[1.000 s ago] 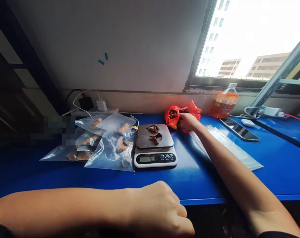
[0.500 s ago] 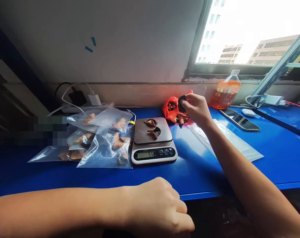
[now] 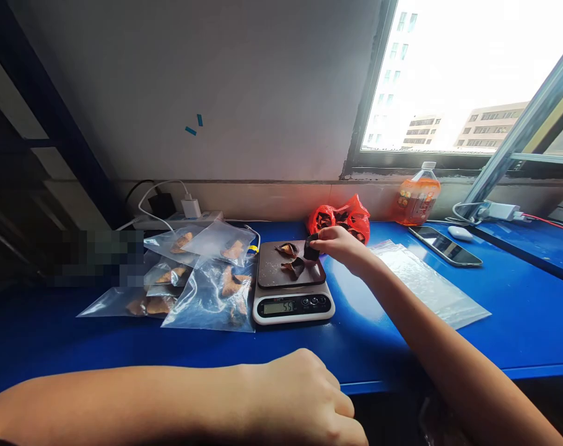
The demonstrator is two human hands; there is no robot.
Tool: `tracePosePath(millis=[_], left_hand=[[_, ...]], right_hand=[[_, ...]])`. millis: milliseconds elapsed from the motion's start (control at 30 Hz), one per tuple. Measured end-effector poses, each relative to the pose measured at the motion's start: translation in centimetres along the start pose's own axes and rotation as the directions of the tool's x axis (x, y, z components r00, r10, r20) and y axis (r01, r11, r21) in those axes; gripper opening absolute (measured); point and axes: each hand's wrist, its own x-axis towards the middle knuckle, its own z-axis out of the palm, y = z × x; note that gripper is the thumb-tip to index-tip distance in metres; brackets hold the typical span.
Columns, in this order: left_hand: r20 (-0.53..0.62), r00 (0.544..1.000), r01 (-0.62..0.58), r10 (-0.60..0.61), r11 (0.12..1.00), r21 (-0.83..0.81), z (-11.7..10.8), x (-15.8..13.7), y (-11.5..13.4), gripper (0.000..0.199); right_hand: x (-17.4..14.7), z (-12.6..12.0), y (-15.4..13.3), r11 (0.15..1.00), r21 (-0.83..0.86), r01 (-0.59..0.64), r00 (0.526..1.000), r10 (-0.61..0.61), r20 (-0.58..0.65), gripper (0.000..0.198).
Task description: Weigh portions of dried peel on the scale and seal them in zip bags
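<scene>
My right hand [image 3: 339, 244] pinches a dark piece of dried citrus peel [image 3: 311, 246] over the right side of the kitchen scale's steel plate [image 3: 269, 272]. Whether that piece touches the plate I cannot tell. Two more curled pieces lie on the plate: a peel with a pale inner side [image 3: 287, 249] at the back and a darker peel [image 3: 294, 267] in front. The scale's display [image 3: 279, 306] seems to read 55, perhaps with a decimal point. Close to the table's front edge, my left hand [image 3: 304, 396] is closed in a fist, with the palm side hidden and nothing showing from it.
Clear bags with peel pieces [image 3: 207, 303] overlap left of the scale. Behind it stands an open red plastic bag [image 3: 362, 217] of peel. Flat clear bags [image 3: 430, 288], a phone [image 3: 446, 246], a white case [image 3: 460, 233] and an orange drink bottle [image 3: 418, 198] are on the right.
My right hand has moved left and towards me, from the red bag to the scale plate, carrying the dark peel. The view has tilted up slightly; my left fist is still closed.
</scene>
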Motion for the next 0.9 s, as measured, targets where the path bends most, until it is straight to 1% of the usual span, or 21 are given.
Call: tracePosePath(millis=[67,100,167,200,233,300,333,367,400,467,533,600,633,700,767,900], left_hand=[[0.008,1.0,0.005,-0.005,1.0,0.001,-0.1,0.0,0.0,0.01],[0.012,1.0,0.008,-0.008,1.0,0.003,0.0,0.0,0.1,0.011],[0.012,1.0,0.018,-0.018,1.0,0.005,0.2,0.1,0.1,0.011],[0.009,1.0,0.023,-0.023,1.0,0.003,0.3,0.1,0.1,0.01],[0.004,0.999,0.033,-0.033,0.999,0.0,0.5,0.1,0.1,0.008],[-0.006,0.999,0.045,-0.045,0.999,-0.007,0.9,0.2,0.1,0.008],[-0.014,0.999,0.048,-0.048,0.999,-0.011,1.0,0.3,0.2,0.009],[-0.023,0.999,0.046,-0.047,0.999,-0.013,1.1,0.3,0.2,0.011],[-0.033,0.999,0.042,-0.042,0.999,-0.015,1.1,0.3,0.2,0.012],[-0.058,0.998,0.036,-0.037,0.999,-0.016,1.2,0.3,0.2,0.013],[-0.082,0.996,0.034,-0.036,0.999,-0.02,1.2,0.3,0.2,0.014],[-0.098,0.994,0.036,-0.037,0.999,-0.016,1.3,0.3,0.2,0.016],[-0.104,0.994,0.034,-0.035,0.999,-0.014,1.4,0.3,0.2,0.017],[-0.119,0.992,0.032,-0.033,0.999,-0.012,1.6,0.3,0.2,0.019],[-0.13,0.991,0.041,-0.043,0.999,-0.02,1.7,0.4,0.3,0.019],[-0.104,0.993,0.06,-0.063,0.998,-0.029,1.4,0.4,0.5,0.018]], right_hand=[[0.1,-0.1,0.5,0.999,-0.03,-0.032,0.999,0.031,-0.032,0.021],[0.1,-0.1,0.6,0.998,-0.051,-0.043,0.997,0.039,-0.071,0.023],[0.0,0.0,0.8,0.99,-0.134,-0.04,0.987,0.018,-0.161,0.033],[-0.1,0.2,0.7,0.981,-0.194,-0.022,0.985,-0.012,-0.174,0.033],[-0.2,0.4,0.5,0.967,-0.255,0.008,0.987,-0.049,-0.154,0.028],[-0.5,0.7,-0.2,0.942,-0.322,0.092,0.991,-0.118,-0.061,0.014],[-0.6,0.7,-0.5,0.939,-0.315,0.137,0.989,-0.149,-0.014,0.009],[-0.7,0.5,-0.9,0.94,-0.29,0.177,0.983,-0.181,0.014,0.009],[-0.8,0.2,-1.2,0.944,-0.254,0.21,0.976,-0.215,0.007,0.011],[-0.9,-1.2,-1.5,0.951,-0.175,0.257,0.959,-0.272,-0.073,0.018],[-0.8,-3.2,-1.1,0.955,-0.118,0.271,0.941,-0.288,-0.178,0.024],[-0.6,-5.4,-0.2,0.964,-0.116,0.238,0.933,-0.26,-0.249,0.028],[-0.5,-6.3,0.4,0.967,-0.159,0.2,0.936,-0.236,-0.259,0.028],[-0.2,-7.4,1.5,0.938,-0.331,0.101,0.955,-0.185,-0.233,0.027],[0.1,-7.4,2.4,0.862,-0.506,0.037,0.971,-0.15,-0.184,0.025],[1.0,-5.5,3.6,0.718,-0.696,0.016,0.983,-0.139,-0.121,0.017]])
